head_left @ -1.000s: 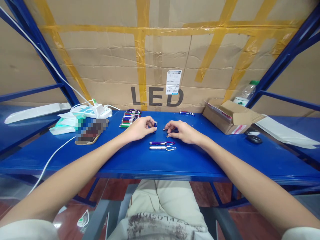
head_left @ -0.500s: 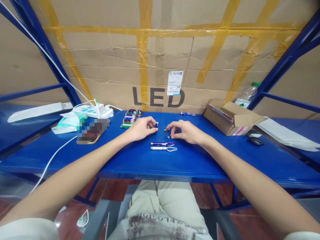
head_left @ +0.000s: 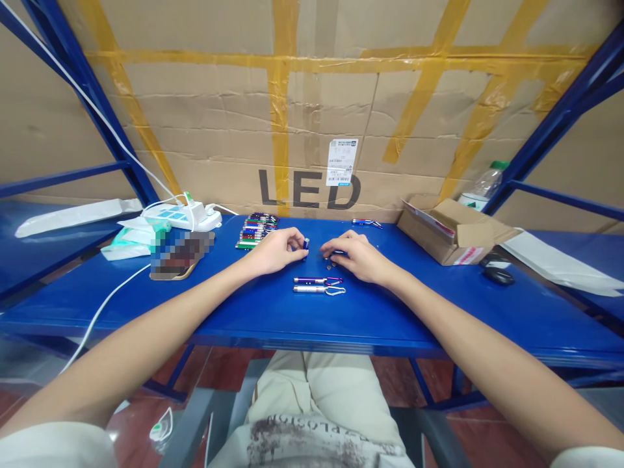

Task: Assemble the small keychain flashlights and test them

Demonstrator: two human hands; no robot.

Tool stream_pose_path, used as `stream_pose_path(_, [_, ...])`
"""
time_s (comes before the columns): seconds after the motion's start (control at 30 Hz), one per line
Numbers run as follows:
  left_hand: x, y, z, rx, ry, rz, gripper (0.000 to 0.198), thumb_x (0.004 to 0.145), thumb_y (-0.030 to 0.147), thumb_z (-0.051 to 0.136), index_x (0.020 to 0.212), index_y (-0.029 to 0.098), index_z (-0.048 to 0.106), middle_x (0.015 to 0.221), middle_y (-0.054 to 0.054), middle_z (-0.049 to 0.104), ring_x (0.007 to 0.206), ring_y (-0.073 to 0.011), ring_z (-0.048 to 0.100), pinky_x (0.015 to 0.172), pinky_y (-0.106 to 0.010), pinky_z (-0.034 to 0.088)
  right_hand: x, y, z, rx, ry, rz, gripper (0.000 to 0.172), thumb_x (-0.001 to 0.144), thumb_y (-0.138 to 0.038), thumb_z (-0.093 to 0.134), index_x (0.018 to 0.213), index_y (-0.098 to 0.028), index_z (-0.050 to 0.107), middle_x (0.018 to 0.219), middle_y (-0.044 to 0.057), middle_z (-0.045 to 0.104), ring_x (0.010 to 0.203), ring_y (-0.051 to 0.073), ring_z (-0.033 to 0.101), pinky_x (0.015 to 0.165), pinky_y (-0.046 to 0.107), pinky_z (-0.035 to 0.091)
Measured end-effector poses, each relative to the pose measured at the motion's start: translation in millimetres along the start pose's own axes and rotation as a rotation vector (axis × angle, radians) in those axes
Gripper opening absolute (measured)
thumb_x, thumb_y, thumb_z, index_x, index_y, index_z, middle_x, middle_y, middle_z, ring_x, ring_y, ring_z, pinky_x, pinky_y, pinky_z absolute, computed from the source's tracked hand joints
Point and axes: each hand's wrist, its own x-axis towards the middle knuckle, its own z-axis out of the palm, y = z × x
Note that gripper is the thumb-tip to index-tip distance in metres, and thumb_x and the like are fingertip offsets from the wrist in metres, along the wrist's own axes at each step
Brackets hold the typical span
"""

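My left hand [head_left: 280, 251] is closed, pinching a short blue metal flashlight tube [head_left: 306, 245] upright between thumb and fingers. Across from it, my right hand [head_left: 358, 255] is held low over the table with fingers bent and thumb slightly apart; nothing shows in its grip. Small round button cells [head_left: 333, 264] lie under and beside its fingertips, partly hidden. Nearer me lie a purple keychain flashlight [head_left: 309, 281] and a silver keychain flashlight [head_left: 311, 290], side by side with carabiner clips to the right. Behind my left hand is a row of several coloured keychain flashlights [head_left: 256, 229].
Another blue keychain flashlight [head_left: 363, 222] lies at the back of the blue table [head_left: 244, 318]. At right stand an open cardboard box [head_left: 429, 233], a black mouse [head_left: 498, 275] and a bottle [head_left: 487, 185]. At left are a phone [head_left: 181, 257], a power strip [head_left: 197, 214] and cables.
My right hand has shifted slightly, its fingers curling lower over the button cells, which now sit differently beneath the fingertips. My left hand keeps the blue tube in the same spot.
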Motion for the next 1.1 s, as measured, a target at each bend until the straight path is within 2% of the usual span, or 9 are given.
stream_pose_path(0.13, [0, 0, -0.2, 0.002, -0.002, -0.015, 0.023, 0.087, 0.036, 0.080, 0.097, 0.019, 0.069, 0.091, -0.004, 0.079, 0.082, -0.0199, 0.072, 0.076, -0.032, 0.053, -1, 5, -5, -0.032, -0.006, 0.031, 0.023, 0.103, -0.025, 0.066, 0.122, -0.027, 0.079, 0.115, 0.009, 0.085, 0.115, 0.035, 0.060, 0.103, 0.053, 0.042])
stream_pose_path(0.33, [0, 3, -0.5, -0.003, -0.013, -0.033, 0.022, 0.087, 0.035, 0.081, 0.098, 0.019, 0.069, 0.091, -0.004, 0.079, 0.081, -0.0193, 0.071, 0.076, -0.032, 0.052, -3, 10, -6, -0.024, -0.038, 0.031, 0.027, 0.103, -0.025, 0.065, 0.127, -0.027, 0.077, 0.121, 0.008, 0.085, 0.115, 0.034, 0.061, 0.104, 0.052, 0.042])
stream_pose_path(0.5, [0, 2, -0.4, -0.019, -0.015, -0.038, 0.022, 0.087, 0.034, 0.081, 0.097, 0.020, 0.068, 0.091, -0.004, 0.079, 0.081, -0.0197, 0.070, 0.076, -0.032, 0.051, -1, 10, -7, -0.015, -0.049, 0.056, 0.023, 0.103, -0.027, 0.066, 0.122, -0.026, 0.078, 0.115, 0.007, 0.086, 0.114, 0.034, 0.063, 0.103, 0.050, 0.043])
stream_pose_path(0.8, [0, 2, -1.0, -0.017, -0.014, -0.027, 0.024, 0.086, 0.036, 0.081, 0.098, 0.020, 0.069, 0.092, -0.004, 0.079, 0.080, -0.0188, 0.069, 0.075, -0.032, 0.052, 0, 6, -12, 0.093, -0.045, 0.121, 0.020, 0.093, -0.023, 0.075, 0.113, -0.023, 0.079, 0.102, 0.004, 0.085, 0.099, 0.025, 0.074, 0.098, 0.039, 0.047])
stream_pose_path(0.97, [0, 2, -1.4, 0.007, -0.006, -0.024, 0.025, 0.086, 0.038, 0.080, 0.097, 0.020, 0.069, 0.092, -0.004, 0.080, 0.080, -0.0188, 0.069, 0.075, -0.032, 0.052, -1, 4, -16, 0.089, -0.057, 0.107, 0.019, 0.091, -0.023, 0.076, 0.109, -0.024, 0.080, 0.099, 0.004, 0.086, 0.097, 0.025, 0.075, 0.092, 0.038, 0.049])
stream_pose_path(1.1, [0, 0, -1.0, 0.005, -0.010, -0.008, 0.025, 0.086, 0.039, 0.080, 0.098, 0.020, 0.068, 0.092, -0.005, 0.080, 0.081, -0.0194, 0.071, 0.076, -0.032, 0.053, -2, 6, -17, 0.087, -0.043, 0.057, 0.019, 0.094, -0.026, 0.072, 0.111, -0.025, 0.080, 0.100, 0.004, 0.085, 0.097, 0.027, 0.073, 0.095, 0.042, 0.049])
